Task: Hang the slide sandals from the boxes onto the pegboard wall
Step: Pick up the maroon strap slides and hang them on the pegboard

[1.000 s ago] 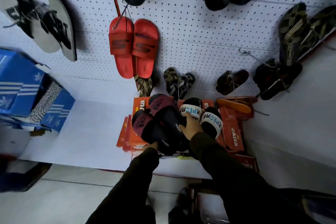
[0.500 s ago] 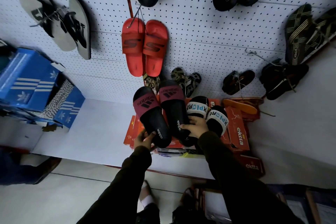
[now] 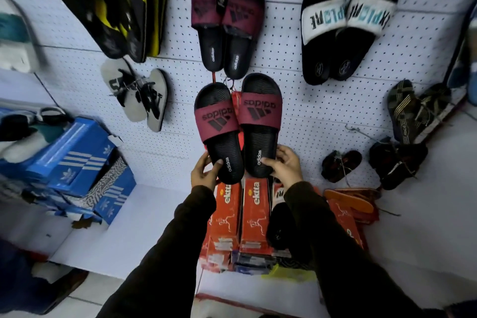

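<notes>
Hands hold a pair of black adidas slides at frame centre against the white pegboard wall (image 3: 309, 116). Left hand (image 3: 205, 171) fingers grasp the heel of the left slide (image 3: 219, 134); right hand (image 3: 285, 165) fingers grasp the heel of the right slide (image 3: 260, 126). Both slides have maroon straps printed "adidas" and ribbed footbeds. Below, orange cardboard boxes (image 3: 254, 217) read "ektta". At upper right hangs a white-strapped "EXPLORE" pair (image 3: 346, 23); blue adidas boxes (image 3: 77, 160) sit at left.

Red slides (image 3: 236, 100) mostly hidden behind the held pair (image 3: 237, 126); yellow sandals (image 3: 108, 2) blurred.
</notes>
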`<state>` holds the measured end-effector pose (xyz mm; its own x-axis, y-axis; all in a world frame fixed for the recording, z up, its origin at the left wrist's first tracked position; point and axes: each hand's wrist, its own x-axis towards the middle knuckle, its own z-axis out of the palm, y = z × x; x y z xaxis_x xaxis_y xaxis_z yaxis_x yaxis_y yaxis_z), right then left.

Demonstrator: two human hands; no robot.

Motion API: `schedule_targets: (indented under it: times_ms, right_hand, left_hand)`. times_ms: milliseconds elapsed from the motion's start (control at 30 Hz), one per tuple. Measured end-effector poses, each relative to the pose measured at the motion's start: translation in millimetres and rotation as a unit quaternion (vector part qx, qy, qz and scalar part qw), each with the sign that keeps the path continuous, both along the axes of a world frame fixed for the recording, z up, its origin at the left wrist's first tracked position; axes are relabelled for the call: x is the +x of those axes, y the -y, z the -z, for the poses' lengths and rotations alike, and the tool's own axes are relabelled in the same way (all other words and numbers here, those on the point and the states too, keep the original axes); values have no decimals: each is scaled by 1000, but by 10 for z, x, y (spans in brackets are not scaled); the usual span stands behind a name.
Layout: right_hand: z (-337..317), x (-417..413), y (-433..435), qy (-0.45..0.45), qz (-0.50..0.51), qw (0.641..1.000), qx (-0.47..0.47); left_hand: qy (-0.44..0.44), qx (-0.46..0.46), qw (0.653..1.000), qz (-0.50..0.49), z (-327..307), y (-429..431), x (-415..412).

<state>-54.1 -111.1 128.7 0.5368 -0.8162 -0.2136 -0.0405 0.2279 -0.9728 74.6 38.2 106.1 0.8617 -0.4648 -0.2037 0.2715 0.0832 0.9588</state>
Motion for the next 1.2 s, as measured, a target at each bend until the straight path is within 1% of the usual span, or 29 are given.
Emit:
schedule_targets:
  times_ms: [267, 500, 633, 733, 833, 933, 1067, 1200]
  right_hand:
    - [-828, 356, 50, 90, 20, 993, -79]
    - [-1452, 673, 167, 168, 23, 979, -111]
    - [-1800, 916, 274, 187, 24, 975, -120]
    - [-1987, 1109, 363, 177, 25, 976, -126]
    - [-2044, 1278, 441, 163, 22, 979, -123]
    - [-1961, 1409, 501, 138, 26, 983, -122]
    - [-1685, 1466, 545, 112, 41, 986, -113]
    - [-1406, 1498, 515, 107, 42, 987, -113]
  left_hand:
    - [89, -80, 993, 16, -838, 119, 441]
    - [170, -104, 980, 8, -1535, 227, 847]
    - [192, -118, 974, -20, -1943, 325, 1107]
    - [203, -130, 970, -41, -2141, 399, 1350]
    - [190, -129, 972, -43, -2205, 491, 1588]
    - [163, -103, 981, -18, -2153, 574, 1757]
    - [130, -64, 989, 8, -1883, 638, 1832]
    - [115, -54, 992, 8, -1644, 700, 1791]
